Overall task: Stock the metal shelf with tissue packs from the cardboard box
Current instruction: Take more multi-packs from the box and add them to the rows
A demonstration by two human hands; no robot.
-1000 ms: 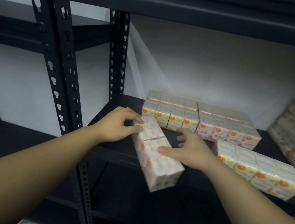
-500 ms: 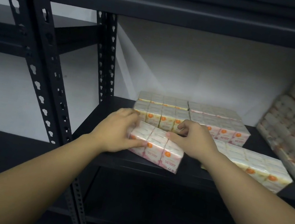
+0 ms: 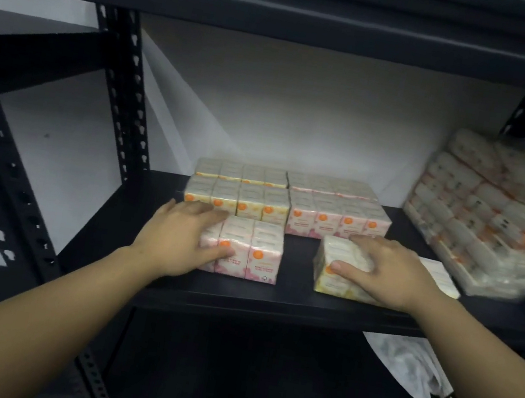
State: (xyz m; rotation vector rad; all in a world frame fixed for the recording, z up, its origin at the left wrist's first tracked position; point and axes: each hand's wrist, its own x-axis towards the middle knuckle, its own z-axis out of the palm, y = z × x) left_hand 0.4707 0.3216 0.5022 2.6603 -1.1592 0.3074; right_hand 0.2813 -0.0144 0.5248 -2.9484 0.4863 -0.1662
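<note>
tissue packs sit on the black shelf (image 3: 272,299): a pink pack (image 3: 253,254) at front left under the left hand (image 3: 178,237), whose grip curls round its left end, and a yellow pack (image 3: 328,272) beside it, gripped by the right hand (image 3: 381,270). two rows of packs (image 3: 288,199) stand just behind, and a stack (image 3: 487,215) fills the right end.
</note>
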